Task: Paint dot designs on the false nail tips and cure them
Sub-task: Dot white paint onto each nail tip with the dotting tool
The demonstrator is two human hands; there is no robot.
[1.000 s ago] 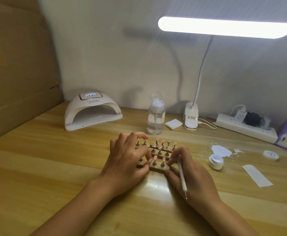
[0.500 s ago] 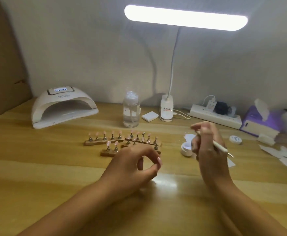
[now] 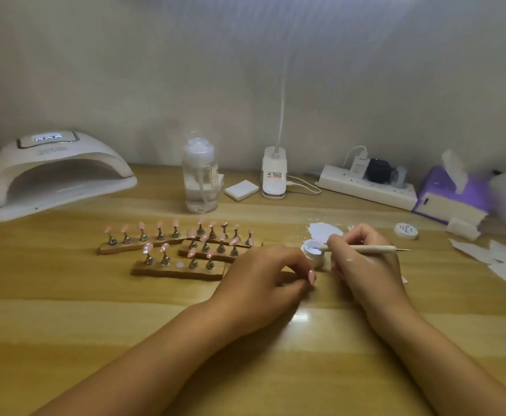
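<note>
Step in hand, by judgement: the dotting tool (image 3: 362, 249) is being loaded from the small white gel pot (image 3: 313, 250). The tool is pinched pen-style by the right hand (image 3: 362, 265), with fingers curled round the shaft. One end is at the pot opening and the metal tip of the other end points right.

The left hand (image 3: 263, 274) is set low over the table (image 3: 65, 310), just beside the pot, fingers curled toward the thumb. Whether anything is pinched there cannot be told.

The pink nail tips (image 3: 159, 225) are stood on metal pegs on wooden strips (image 3: 176, 271), left of both hands and untouched. One peg seat (image 3: 179, 265) on the front strip is bare. The curing lamp (image 3: 56, 172) is at far left, well apart.

To be done well:
- Only a small bead should be picked up, with excess wiped on the pot rim.
- The tool should be lowered straight down and lifted cleanly.
- The peg should be steadied, as the pegs look easily tipped.

Writing:
- The lamp display is lit, but the digits are unreadable and the logo under it is blurred.
- Script on the pot lid (image 3: 407, 231) is not legible.
- Red print on the desk-lamp base (image 3: 274, 175) is not legible.
</note>
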